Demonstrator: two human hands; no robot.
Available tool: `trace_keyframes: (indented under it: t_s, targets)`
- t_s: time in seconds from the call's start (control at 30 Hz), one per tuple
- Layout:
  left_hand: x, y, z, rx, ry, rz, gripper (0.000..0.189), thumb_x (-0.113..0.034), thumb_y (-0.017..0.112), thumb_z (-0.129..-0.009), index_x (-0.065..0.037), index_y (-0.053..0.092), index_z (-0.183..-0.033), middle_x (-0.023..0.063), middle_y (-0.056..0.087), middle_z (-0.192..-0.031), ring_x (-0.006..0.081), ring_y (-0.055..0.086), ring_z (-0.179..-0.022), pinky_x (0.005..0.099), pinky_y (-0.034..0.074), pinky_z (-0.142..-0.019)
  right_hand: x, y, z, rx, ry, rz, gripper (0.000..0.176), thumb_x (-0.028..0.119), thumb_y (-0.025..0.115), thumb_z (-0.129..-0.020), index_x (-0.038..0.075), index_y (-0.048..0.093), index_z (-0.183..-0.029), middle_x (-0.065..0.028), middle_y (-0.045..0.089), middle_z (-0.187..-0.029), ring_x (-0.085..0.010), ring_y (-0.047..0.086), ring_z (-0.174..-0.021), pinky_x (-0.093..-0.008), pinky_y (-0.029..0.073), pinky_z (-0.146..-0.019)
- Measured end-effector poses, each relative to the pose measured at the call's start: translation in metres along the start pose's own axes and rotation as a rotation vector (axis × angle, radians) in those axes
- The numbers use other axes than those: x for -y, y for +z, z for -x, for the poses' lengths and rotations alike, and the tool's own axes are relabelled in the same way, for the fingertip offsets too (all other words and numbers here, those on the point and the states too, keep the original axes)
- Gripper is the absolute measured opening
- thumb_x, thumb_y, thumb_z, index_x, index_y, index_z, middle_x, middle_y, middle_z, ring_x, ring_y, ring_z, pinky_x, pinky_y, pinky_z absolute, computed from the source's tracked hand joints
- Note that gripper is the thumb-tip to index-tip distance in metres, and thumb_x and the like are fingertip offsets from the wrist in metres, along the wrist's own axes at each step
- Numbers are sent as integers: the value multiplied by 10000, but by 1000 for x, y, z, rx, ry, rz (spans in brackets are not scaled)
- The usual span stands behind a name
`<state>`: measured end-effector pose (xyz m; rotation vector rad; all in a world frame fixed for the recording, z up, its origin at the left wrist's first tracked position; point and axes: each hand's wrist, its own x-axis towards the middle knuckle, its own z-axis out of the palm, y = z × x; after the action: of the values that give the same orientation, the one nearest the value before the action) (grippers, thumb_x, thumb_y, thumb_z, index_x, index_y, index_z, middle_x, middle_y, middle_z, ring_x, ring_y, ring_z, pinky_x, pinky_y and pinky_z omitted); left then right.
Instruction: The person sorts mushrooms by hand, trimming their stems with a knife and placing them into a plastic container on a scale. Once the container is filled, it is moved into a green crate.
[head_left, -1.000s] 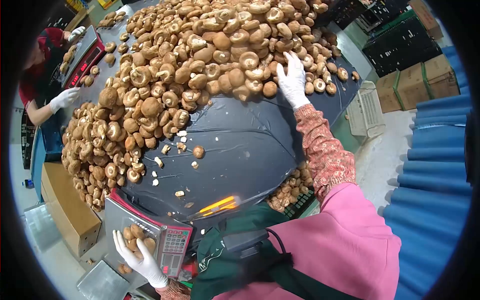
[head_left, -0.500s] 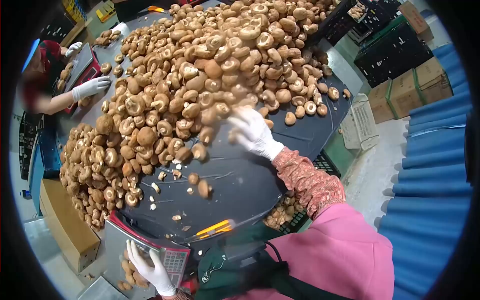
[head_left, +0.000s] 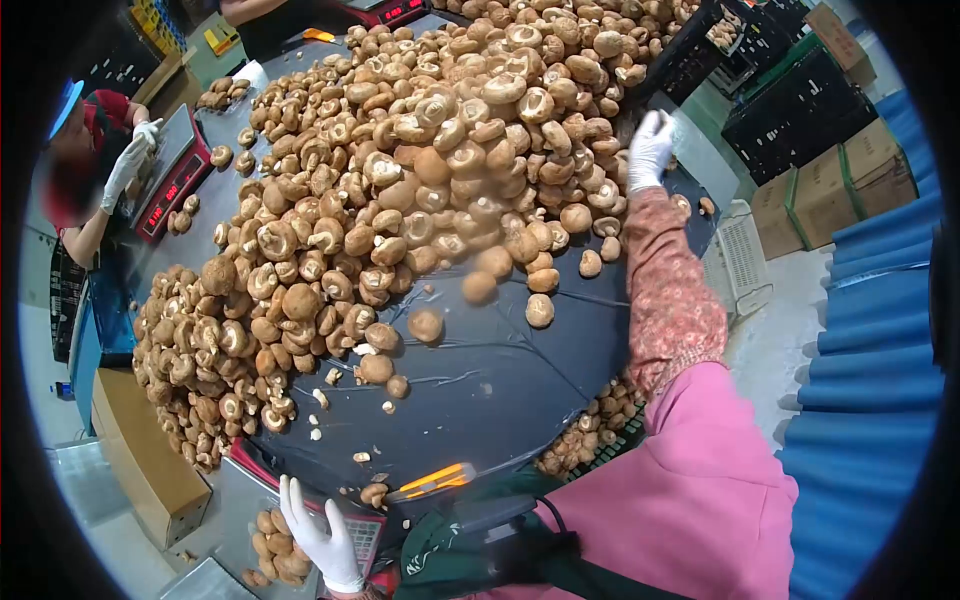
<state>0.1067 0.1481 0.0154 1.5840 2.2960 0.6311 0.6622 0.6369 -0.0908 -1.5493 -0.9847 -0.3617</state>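
Observation:
My left hand (head_left: pixel 322 540), in a white glove, is open with its fingers stretched out. It rests by the keypad of a red-edged weighing scale (head_left: pixel 365 535), beside a small heap of brown mushrooms (head_left: pixel 278 548) on the pan. My right hand (head_left: pixel 651 150), also gloved, reaches to the right edge of a large pile of mushrooms (head_left: pixel 400 180). Its fingers are apart and nothing shows in them. Several loose mushrooms, one a round cap (head_left: pixel 426 324), lie on the dark sheet (head_left: pixel 480 380) in front of the pile.
A yellow-orange utility knife (head_left: pixel 435 481) lies near the table's front edge. A crate of mushrooms (head_left: pixel 590 435) stands below it. At left, a co-worker's gloved hands (head_left: pixel 135 155) are at another scale (head_left: pixel 175 185). Cardboard boxes (head_left: pixel 835 185) and black crates (head_left: pixel 795 115) stand right.
My right hand has moved away and right, from the pile's front to its right edge. Several mushrooms have shifted forward onto the sheet. The co-worker's hands have come together. My left hand stays near the scale.

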Motion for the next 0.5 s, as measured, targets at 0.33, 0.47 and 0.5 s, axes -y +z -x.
trace_keyframes:
  t_s: [0.33, 0.47, 0.5]
  targets:
    - [-19, 15, -12, 67, 130, -50, 482, -164, 652, -928, -40, 543, -1380, 208, 516, -1429, 380, 477, -1326, 441, 348, -1134, -117, -2, -11, 687, 455, -234, 560, 469, 482, -1011, 21, 530, -1343, -158, 610, -1311, -317, 584, -1199, -446, 464, -999]
    - [-33, 14, -25, 120, 178, -109, 504, -110, 660, -918, 31, 516, -1379, 247, 522, -1398, 403, 504, -1290, 468, 389, -1105, -11, 4, 36, 741, -21, 391, 447, 372, 412, -1046, 133, 476, -1418, -144, 417, -1531, -422, 456, -1312, -615, 371, -1059]
    - [-30, 17, -26, 123, 198, -107, 502, -111, 655, -922, 32, 513, -1382, 241, 529, -1394, 401, 505, -1288, 464, 391, -1103, -33, 9, 45, 732, -246, 411, 415, 347, 409, -1047, 179, 467, -1422, -113, 346, -1577, -408, 425, -1337, -676, 348, -1039]
